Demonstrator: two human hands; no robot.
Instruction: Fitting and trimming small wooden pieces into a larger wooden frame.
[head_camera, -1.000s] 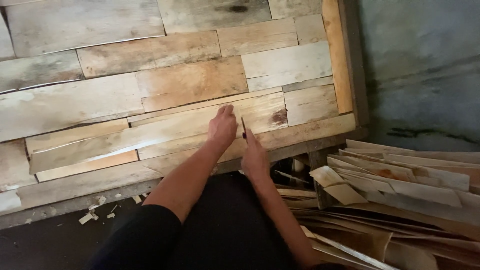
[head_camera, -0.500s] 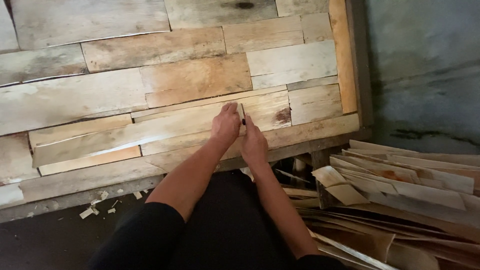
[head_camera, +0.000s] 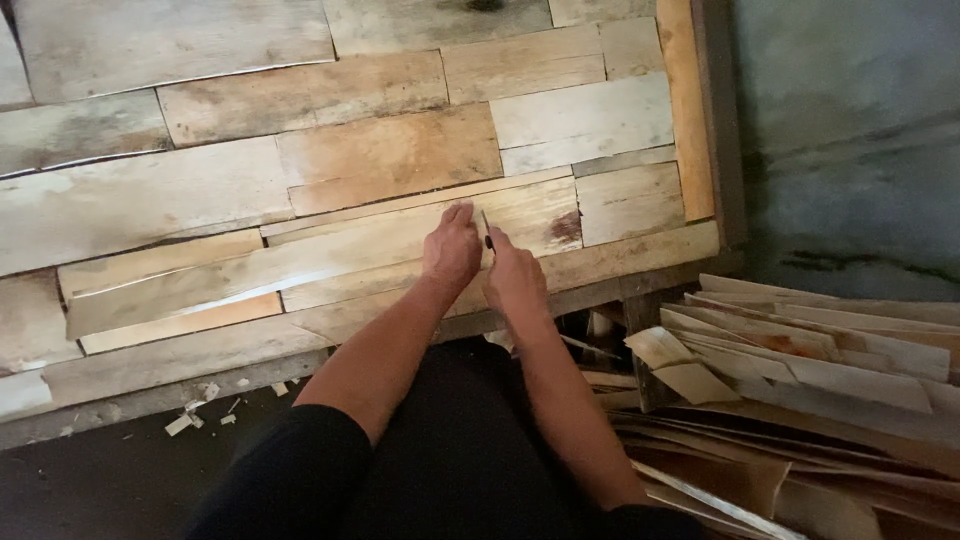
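The left hand (head_camera: 452, 248) lies flat, fingers spread, on a long pale wood veneer strip (head_camera: 300, 265) on the table (head_camera: 700, 120). Just right of it, the right hand (head_camera: 515, 278) has its grip pinched on a thin dark blade (head_camera: 487, 232).

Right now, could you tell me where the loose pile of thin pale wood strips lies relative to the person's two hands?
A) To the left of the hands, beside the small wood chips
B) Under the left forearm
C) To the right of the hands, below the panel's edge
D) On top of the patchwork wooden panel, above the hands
C: the loose pile of thin pale wood strips lies low on the right, beyond the right hand, while the left hand rests on the patchwork wooden panel.
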